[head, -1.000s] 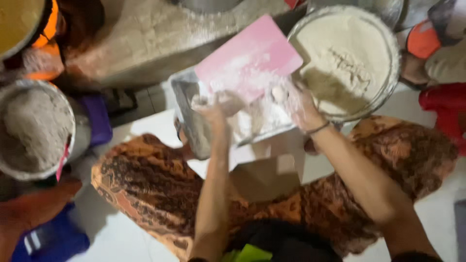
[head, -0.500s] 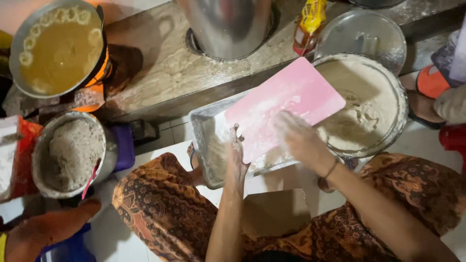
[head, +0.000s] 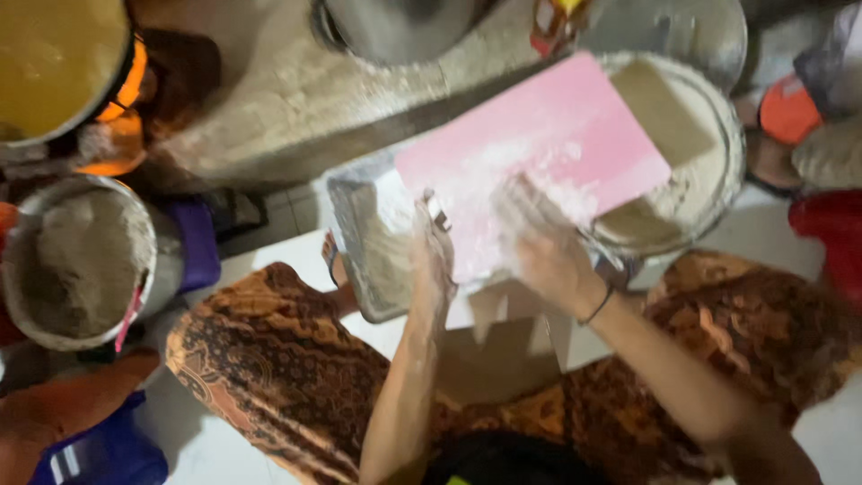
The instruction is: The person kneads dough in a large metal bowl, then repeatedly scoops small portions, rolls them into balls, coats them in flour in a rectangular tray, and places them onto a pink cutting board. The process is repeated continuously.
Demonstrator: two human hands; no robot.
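**Two floury hands on the pink board**

Two hands worked over a pink board (head: pixel 548 148) dusted with flour. It lay tilted across a metal tray (head: pixel 359 242), its far corner reaching over a dough bowl (head: pixel 718 189). The left hand (head: pixel 433 256) stood on edge at the board's near side, fingers straight and close together, holding nothing I could see. The right hand (head: pixel 539 247) lay flat on the board, fingers spread and blurred; whether anything lay under its palm could not be told. Judging by the flour, the step in hand was spreading or rubbing it over the board. Any next move would call for keeping the board steady on the tray. A second bowl (head: pixel 76 260) sat well apart at left.
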